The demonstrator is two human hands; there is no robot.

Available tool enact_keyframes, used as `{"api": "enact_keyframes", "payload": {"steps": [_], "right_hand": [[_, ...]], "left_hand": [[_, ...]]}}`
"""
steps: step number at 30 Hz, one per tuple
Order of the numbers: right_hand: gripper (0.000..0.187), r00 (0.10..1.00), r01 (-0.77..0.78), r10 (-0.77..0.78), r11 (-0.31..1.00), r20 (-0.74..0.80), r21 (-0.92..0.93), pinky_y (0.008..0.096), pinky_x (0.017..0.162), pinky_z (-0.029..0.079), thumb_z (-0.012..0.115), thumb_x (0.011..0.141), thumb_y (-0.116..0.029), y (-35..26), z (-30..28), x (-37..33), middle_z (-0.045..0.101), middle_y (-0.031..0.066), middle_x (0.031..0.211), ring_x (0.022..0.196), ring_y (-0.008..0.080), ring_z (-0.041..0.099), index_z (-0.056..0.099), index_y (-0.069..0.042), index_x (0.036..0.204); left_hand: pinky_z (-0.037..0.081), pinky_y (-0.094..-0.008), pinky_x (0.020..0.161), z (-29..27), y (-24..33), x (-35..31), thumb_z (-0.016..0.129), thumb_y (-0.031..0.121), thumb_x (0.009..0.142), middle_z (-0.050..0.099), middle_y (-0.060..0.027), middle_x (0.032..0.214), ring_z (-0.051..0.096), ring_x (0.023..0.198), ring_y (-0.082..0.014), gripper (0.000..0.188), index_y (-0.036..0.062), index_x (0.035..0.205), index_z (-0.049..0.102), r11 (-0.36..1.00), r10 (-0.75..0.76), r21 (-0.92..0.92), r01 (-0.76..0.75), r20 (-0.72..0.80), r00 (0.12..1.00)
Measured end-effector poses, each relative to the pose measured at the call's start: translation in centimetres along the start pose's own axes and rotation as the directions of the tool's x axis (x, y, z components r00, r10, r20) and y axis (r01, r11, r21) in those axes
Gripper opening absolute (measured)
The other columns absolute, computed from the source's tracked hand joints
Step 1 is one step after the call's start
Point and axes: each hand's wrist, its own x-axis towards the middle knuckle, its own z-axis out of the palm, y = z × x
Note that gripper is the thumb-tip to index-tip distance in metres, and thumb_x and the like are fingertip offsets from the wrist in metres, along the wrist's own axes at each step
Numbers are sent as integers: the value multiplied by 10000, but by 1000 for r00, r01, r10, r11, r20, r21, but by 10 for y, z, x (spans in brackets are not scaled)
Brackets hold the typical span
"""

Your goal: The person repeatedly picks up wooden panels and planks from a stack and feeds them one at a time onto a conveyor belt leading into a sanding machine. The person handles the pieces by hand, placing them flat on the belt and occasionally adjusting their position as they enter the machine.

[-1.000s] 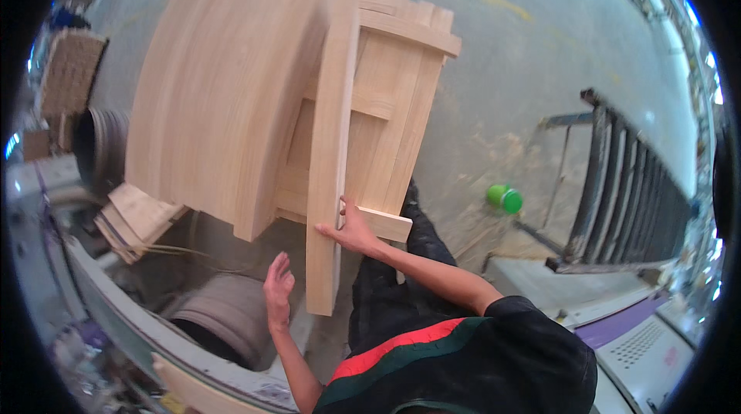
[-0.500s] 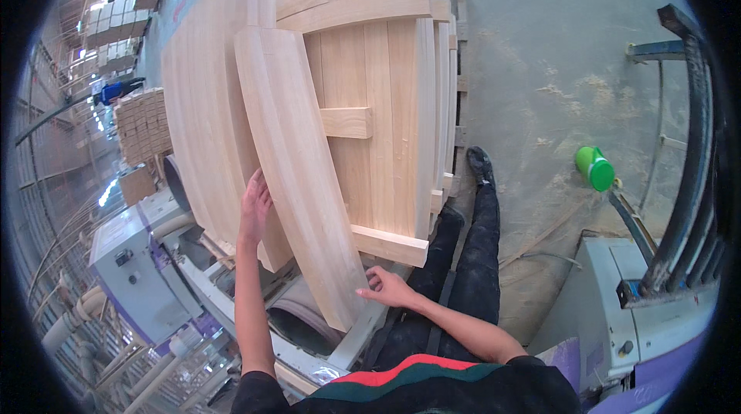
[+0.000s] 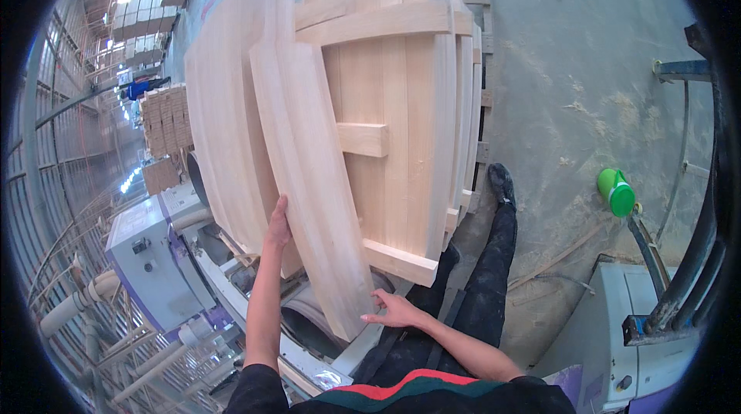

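A long pale wooden board (image 3: 312, 159) lies slanted over a stack of wood, its near end reaching toward me. My left hand (image 3: 279, 222) is at the board's left edge, closed on it, with the thumb showing and most fingers hidden under or behind the board. Beside the near right edge, my right hand (image 3: 397, 310) is open, thumb and fingers apart. Its fingertips are at or very close to the board's edge; contact cannot be made out. Left of the slanted board stands a wide panel (image 3: 224, 128) of the same pale wood.
Wooden panels (image 3: 417, 159) are stacked on a pallet (image 3: 485, 66), with short spacer strips (image 3: 400, 261) between them. A grey machine (image 3: 154, 248) stands left, another machine cabinet (image 3: 617, 313) right. Below the board is a round duct (image 3: 309, 327). A green jug (image 3: 617, 194) is on the floor.
The whole view has shifted, so things sit further right and lower. My left fingers, spread along the board's edge before, are now mostly out of sight. My right thumb and fingers have spread wider.
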Motion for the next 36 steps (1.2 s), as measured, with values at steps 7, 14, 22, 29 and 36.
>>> {"api": "enact_keyframes", "payload": {"steps": [7, 14, 22, 29, 36], "right_hand": [[989, 1000, -17, 18, 988, 9, -154, 416, 1011, 383, 668, 715, -642, 20, 45, 33, 446, 298, 1289, 1196, 379, 476, 324, 35, 1348], [1038, 970, -130, 125, 992, -207, -8, 421, 1060, 327, 740, 729, -509, 21, 85, 64, 292, 323, 1394, 1298, 373, 361, 162, 21, 1409], [1183, 917, -31, 71, 994, -392, 108, 432, 1121, 211, 783, 721, -402, 32, 144, 54, 131, 259, 1469, 1370, 341, 212, -77, -25, 1442], [1330, 811, 142, -145, 989, -568, -50, 406, 1145, 109, 850, 603, -424, 43, 159, 76, 34, 220, 1496, 1401, 315, 106, -96, -14, 1444], [1445, 670, 84, -233, 967, -705, -240, 449, 1107, 228, 808, 472, -640, 58, 161, 96, 214, 306, 1419, 1326, 430, 254, 0, 82, 1428]], "left_hand": [[467, -401, 915, 9, -6, 10, 610, 666, 721, 531, -152, 1188, 539, 1089, -274, 904, 14, 1313, 407, 998, 61, -27, -59, 62, 996], [423, -387, 956, 11, -13, 25, 569, 703, 741, 507, -139, 1233, 493, 1138, -252, 926, 25, 1345, 386, 970, 179, -214, -118, 294, 939], [432, -358, 924, 23, -20, 34, 462, 724, 810, 507, -83, 1238, 492, 1115, -195, 873, 55, 1366, 383, 930, 285, -362, -69, 587, 757], [437, -382, 930, 23, -17, 31, 455, 717, 816, 503, -96, 1238, 495, 1131, -214, 857, 54, 1354, 391, 931, 304, -328, -159, 457, 836], [444, -429, 933, 22, -10, 20, 492, 733, 757, 491, -116, 1265, 496, 1127, -275, 913, 84, 1384, 356, 932, 321, -297, -208, 408, 855]]}}
